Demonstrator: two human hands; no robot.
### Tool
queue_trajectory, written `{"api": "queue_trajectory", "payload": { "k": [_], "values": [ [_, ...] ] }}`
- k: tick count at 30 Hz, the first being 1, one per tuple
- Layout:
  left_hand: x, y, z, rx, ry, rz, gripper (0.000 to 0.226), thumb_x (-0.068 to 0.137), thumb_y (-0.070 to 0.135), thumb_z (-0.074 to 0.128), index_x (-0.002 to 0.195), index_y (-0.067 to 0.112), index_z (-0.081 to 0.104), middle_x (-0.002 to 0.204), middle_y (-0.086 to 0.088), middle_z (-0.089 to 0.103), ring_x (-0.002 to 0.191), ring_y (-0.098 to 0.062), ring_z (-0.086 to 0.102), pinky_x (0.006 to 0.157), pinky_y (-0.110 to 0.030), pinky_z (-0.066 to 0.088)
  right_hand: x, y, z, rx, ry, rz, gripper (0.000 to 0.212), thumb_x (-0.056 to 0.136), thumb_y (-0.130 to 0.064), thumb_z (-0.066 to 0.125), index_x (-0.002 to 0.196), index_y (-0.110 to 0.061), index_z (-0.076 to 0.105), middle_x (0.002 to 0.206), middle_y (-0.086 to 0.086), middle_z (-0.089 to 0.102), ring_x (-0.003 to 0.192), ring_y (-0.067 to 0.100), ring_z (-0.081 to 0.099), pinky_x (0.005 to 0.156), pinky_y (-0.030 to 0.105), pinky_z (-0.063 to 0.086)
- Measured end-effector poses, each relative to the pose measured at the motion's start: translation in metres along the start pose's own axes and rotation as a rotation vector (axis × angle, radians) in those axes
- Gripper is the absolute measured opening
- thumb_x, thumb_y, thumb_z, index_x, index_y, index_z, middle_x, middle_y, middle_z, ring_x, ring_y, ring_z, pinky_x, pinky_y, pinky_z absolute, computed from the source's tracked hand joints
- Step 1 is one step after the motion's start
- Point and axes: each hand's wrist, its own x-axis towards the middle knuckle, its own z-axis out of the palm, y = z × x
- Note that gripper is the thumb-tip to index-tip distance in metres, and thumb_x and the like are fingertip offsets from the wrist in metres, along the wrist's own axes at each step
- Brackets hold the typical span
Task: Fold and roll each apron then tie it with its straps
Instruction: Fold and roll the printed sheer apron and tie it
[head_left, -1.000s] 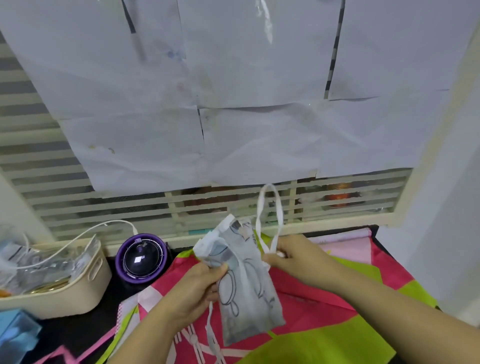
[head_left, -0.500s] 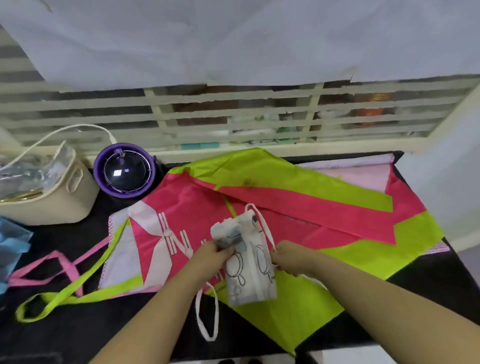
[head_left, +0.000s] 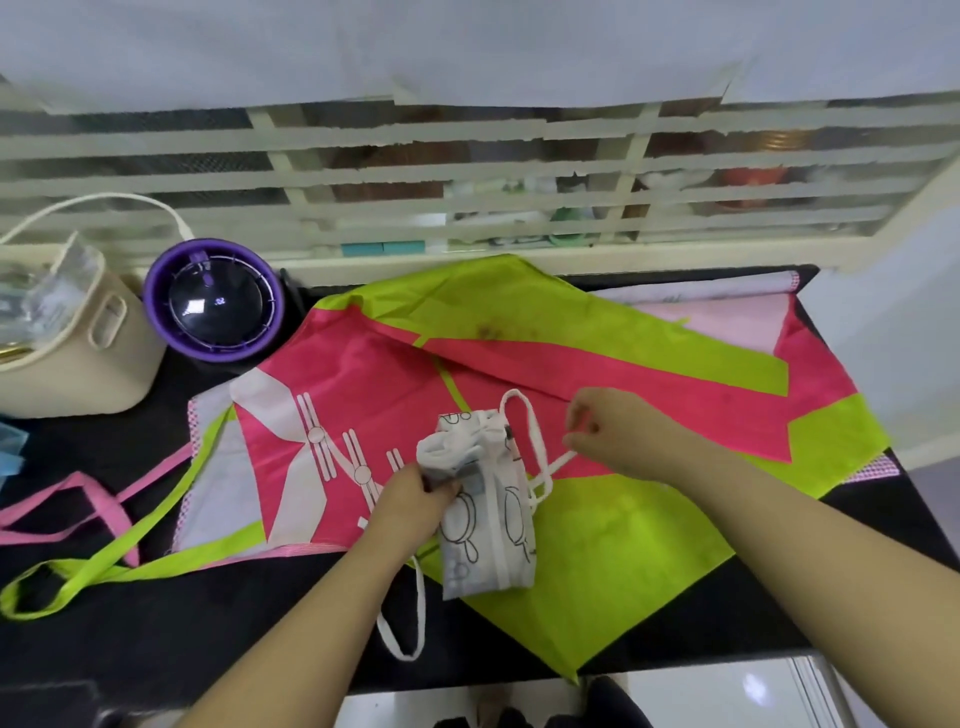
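My left hand clamps the upper left of the rolled white apron, fingers curled round its bunched end. The roll lies on the pink-and-green apron spread beneath it. At the roll's right the white strap loops out, its end pinched in my right hand. I judge the strap should be drawn snug round the roll while the left hand pins it, or the roll may loosen.

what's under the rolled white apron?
Under the rolled white apron lies the pink-and-lime apron, spread on the black table. A white strap loop trails out from beneath. The roll hides the patch directly below.
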Motion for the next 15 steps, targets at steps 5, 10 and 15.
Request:
{"api": "queue_trajectory", "payload": {
  "k": [5, 10, 15],
  "values": [
    [-0.002, 0.009, 0.002, 0.049, 0.034, -0.006, 0.010, 0.088, 0.015, 0.060, 0.079, 0.019, 0.059, 0.064, 0.007, 0.054, 0.058, -0.004, 0.048, 0.046, -0.016, 0.031, -0.002, -0.054, 0.035, 0.081, -0.267, -0.315, 0.027, 0.097, -0.012, 0.045, 0.117, -0.014, 0.064, 0.093, -0.008, 0.063, 0.075, 0.000, 0.054, 0.060, 0.003, 0.035],
    [-0.003, 0.008, -0.003, 0.165, 0.049, 0.025, 0.009, 0.079, 0.023, 0.059, 0.076, 0.014, 0.058, 0.070, -0.003, 0.054, 0.068, -0.021, 0.051, 0.051, -0.027, 0.034, 0.021, -0.051, 0.078, 0.130, -0.264, -0.268, 0.042, 0.091, -0.003, 0.042, 0.131, -0.009, 0.055, 0.136, 0.006, 0.053, 0.114, 0.014, 0.047, 0.083, 0.005, 0.027],
    [-0.014, 0.019, -0.040, 0.765, -0.146, -0.005, 0.041, 0.095, 0.045, 0.045, 0.075, 0.011, 0.049, 0.078, -0.004, 0.052, 0.077, -0.024, 0.054, 0.065, -0.031, 0.040, 0.030, -0.046, 0.085, 0.160, -0.270, -0.219, 0.045, 0.091, -0.005, 0.045, 0.135, -0.013, 0.045, 0.100, -0.008, 0.052, 0.084, 0.006, 0.043, 0.065, 0.013, 0.030]
  ]
}}
